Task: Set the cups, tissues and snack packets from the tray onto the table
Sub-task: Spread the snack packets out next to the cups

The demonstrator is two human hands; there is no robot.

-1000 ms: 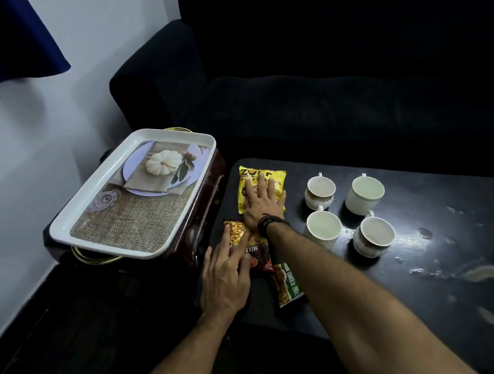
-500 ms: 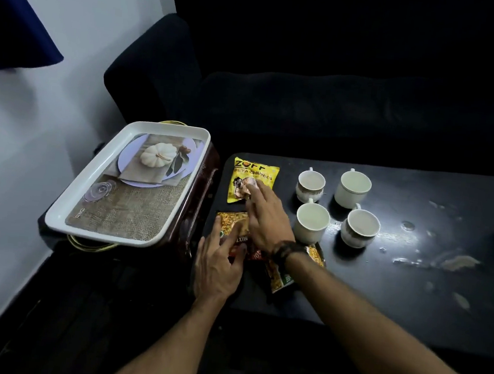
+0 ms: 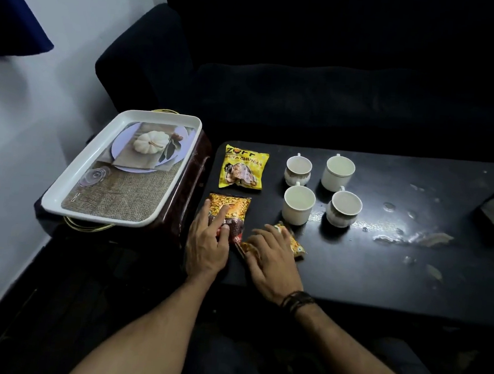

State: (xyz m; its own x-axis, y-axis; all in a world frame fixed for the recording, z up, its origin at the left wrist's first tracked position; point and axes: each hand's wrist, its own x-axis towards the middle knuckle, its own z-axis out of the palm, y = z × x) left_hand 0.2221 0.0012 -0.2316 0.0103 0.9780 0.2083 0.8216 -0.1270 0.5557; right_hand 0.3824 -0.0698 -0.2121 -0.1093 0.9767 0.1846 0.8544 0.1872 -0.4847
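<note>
The left hand (image 3: 207,245) lies flat, fingers spread, on the mix packet (image 3: 228,216) at the table (image 3: 382,275) edge. The right hand (image 3: 273,263) presses open-fingered on the small packet (image 3: 293,244). The yellow packet (image 3: 244,168) and four cups (image 3: 298,203) sit beyond; the tray (image 3: 120,171) stands left.

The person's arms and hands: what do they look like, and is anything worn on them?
Both forearms are bare, with no sleeves in view. The right hand has a dark braided band around its wrist. The left hand wears nothing visible: no rings, watch or gloves.
</note>
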